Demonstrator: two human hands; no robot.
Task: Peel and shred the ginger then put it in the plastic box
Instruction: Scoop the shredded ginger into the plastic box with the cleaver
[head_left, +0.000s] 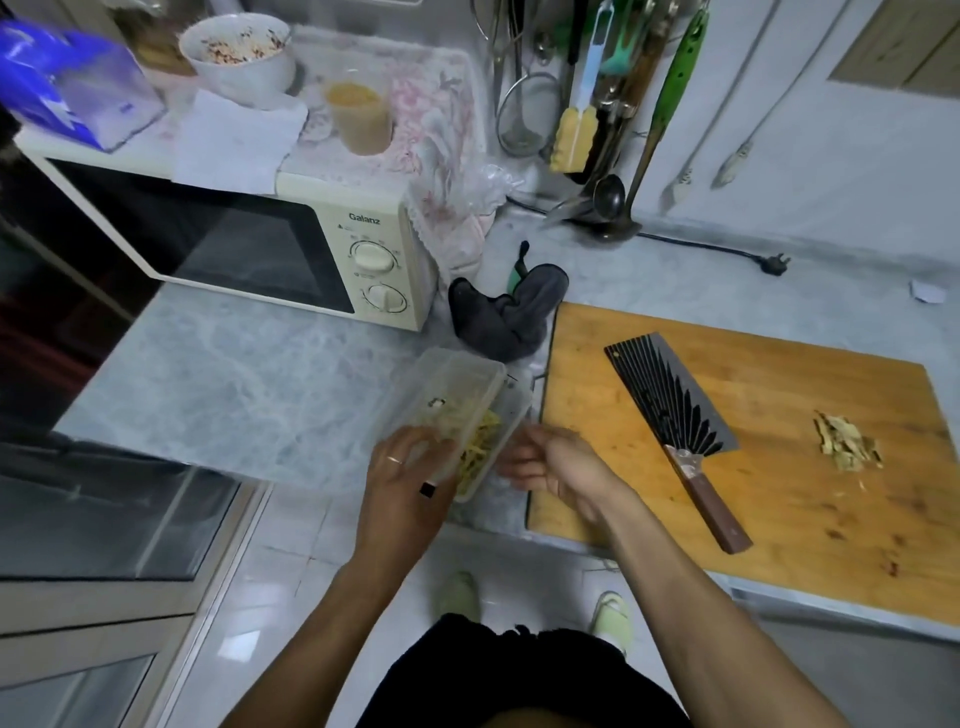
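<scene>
Left hand (404, 486) spread over the near end of the clear plastic box (451, 415), fingers (415, 441) curled onto its lid and gripping it, a ring on one finger. Right hand (545, 462) at the box's right side, fingers (511, 467) bent and touching the box edge; firm grip or mere steadying, cannot tell. Box tilted at the front edge of the grey marble counter (234, 384), between the fingertips of both hands, lid seemingly askew over the base. Shredded ginger (480, 441) inside the box, pale yellow strips just beyond the left fingertips and beside the right fingertips.

To the right of the right fingers, a wooden cutting board (779, 467) flat on the counter. On it, near the right hand, a black ridged cleaver (675, 400) with a brown wooden handle pointing toward the near edge. Further right, well apart from both hands, a small pile of ginger peel (847, 441).

Beyond the fingers, a dark grey cloth (498, 317) bunched against the board's far left corner. Left of that, a cream Galanz microwave (260, 244) with a white bowl (239, 52), a cup of tan liquid (361, 117) and a blue bag (62, 83) on top. Hanging utensils (597, 104) against the wall further back
</scene>
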